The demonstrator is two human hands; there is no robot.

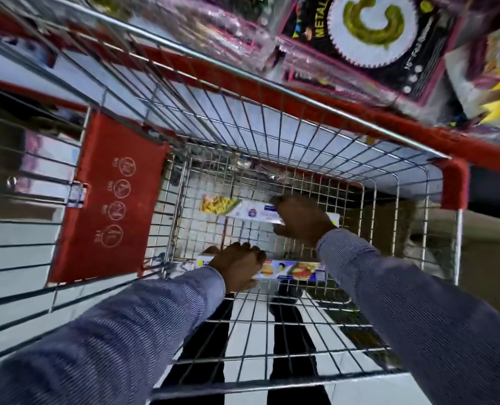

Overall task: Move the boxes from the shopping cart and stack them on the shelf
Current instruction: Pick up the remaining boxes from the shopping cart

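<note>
With my left hand [237, 266] clamped on the near box [289, 270] and my right hand [301, 220] on the far box [237, 207], both low in the cart [453, 182], I should lift straight up, clear of the wire.

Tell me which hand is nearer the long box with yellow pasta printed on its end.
Right. The right hand lies on the long pasta-printed box; the left hand is nearer the viewer, on another box.
</note>
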